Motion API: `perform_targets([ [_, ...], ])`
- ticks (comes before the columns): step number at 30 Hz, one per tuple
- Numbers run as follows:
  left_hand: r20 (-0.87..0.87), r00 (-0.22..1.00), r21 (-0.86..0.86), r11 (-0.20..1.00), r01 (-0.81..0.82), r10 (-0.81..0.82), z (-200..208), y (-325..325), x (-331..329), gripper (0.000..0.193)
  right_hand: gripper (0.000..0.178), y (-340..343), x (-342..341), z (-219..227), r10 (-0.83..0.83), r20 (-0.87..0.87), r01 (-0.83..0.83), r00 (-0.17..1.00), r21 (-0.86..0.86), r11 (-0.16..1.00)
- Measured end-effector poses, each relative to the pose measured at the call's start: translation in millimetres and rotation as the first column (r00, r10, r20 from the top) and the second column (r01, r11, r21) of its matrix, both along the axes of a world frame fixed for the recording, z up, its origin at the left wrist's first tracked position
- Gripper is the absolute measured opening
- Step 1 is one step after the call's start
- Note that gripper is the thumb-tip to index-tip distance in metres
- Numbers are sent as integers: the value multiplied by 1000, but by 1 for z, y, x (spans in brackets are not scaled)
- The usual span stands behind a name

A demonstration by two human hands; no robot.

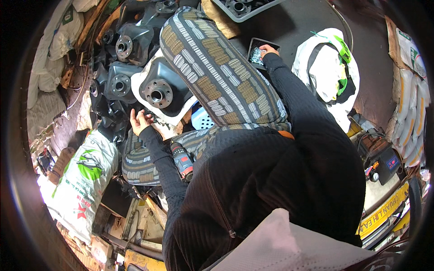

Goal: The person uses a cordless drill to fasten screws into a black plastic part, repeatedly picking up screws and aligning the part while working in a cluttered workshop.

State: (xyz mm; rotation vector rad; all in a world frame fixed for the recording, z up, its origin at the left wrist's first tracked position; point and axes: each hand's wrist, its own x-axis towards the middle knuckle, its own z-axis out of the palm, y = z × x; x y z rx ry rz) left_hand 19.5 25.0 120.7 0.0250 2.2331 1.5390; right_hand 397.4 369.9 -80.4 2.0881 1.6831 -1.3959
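My right hand [270,49] reaches over the rim of a small black tray [252,44], its fingers curled down at a pile of small shiny metal fasteners, apparently screws [257,56]. What those fingertips pinch, if anything, is too small to make out. Held low beside the dark parts on the left, my left hand [141,120] has its fingers apart and nothing in it. Before me, a dark moulded part with a round metal flange [156,93] rests on white sheeting [141,83]. A blue and black cordless drill [183,162] lies by my left forearm, against my patterned trousers.
Several similar dark flanged parts [121,84] are heaped at the far left. A grey bin [246,18] with more stands at the top. White sacks lie right [316,67] and left [86,180]. Behind me at the right is a dark machine with a gauge [382,165].
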Motion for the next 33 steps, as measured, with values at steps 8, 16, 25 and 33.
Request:
perform_targets([
  [8, -29, 999, 30, 998, 46, -45, -2, 3, -7, 42, 27, -4, 19, 36, -774, -409, 479, 483, -617, 625],
  [16, -13, 997, 7, 997, 81, -81, 0, 9, -7, 39, 31, -4, 28, 24, -816, -411, 513, 406, -637, 576],
  [25, -25, 995, 1, 995, 99, -99, 2, 5, -12, 37, 24, -1, 34, 20, -872, -416, 403, 256, -775, 488],
  [33, 17, 996, 41, 995, 87, -88, 9, 6, -9, 35, 20, 1, 32, 32, -908, -413, 335, 75, -847, 413],
])
